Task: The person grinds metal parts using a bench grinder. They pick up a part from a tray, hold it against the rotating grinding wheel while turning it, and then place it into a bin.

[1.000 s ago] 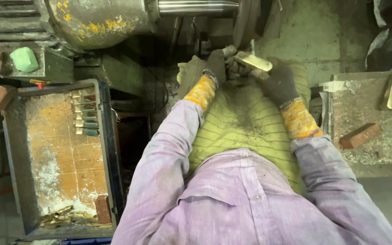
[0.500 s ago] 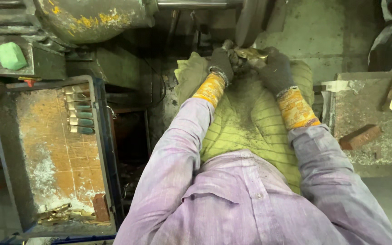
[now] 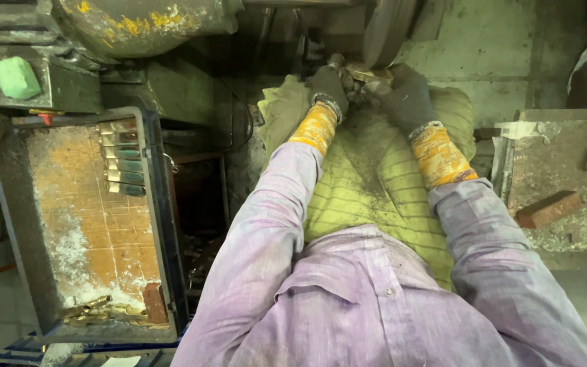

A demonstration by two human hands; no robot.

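Two hands: both wore dark gloves with yellow-orange cuffs; the left hand (image 3: 329, 85) and right hand (image 3: 405, 95) met at the far centre, each closed around one brass piece (image 3: 361, 73).
One brass piece: a short yellowish metal part, gripped between both gloved hands, just beside the rim of the grey wheel (image 3: 388, 30) at the far edge; whether it touched the wheel could not be told.
One cloth: a yellow-green striped cloth (image 3: 368, 183) lay under the forearms, over the lap.
Two sleeves: pale purple shirt sleeves ran from the near edge up to the cuffs.
One tray: a blue-rimmed tray (image 3: 154, 204) sat at the left, its floor rusty orange and dusted white.
Five bars: a column of about five short brass bars (image 3: 122, 160) lay along the tray's far right side.
One heap: small brass scraps (image 3: 96, 309) lay at the tray's near edge, beside one brown block (image 3: 154, 302).
One green lump: a pale green block (image 3: 15, 78) rested far left on the machine.
One counter: a grey counter (image 3: 565, 156) at the right carried one brown brick-like block (image 3: 548, 209).
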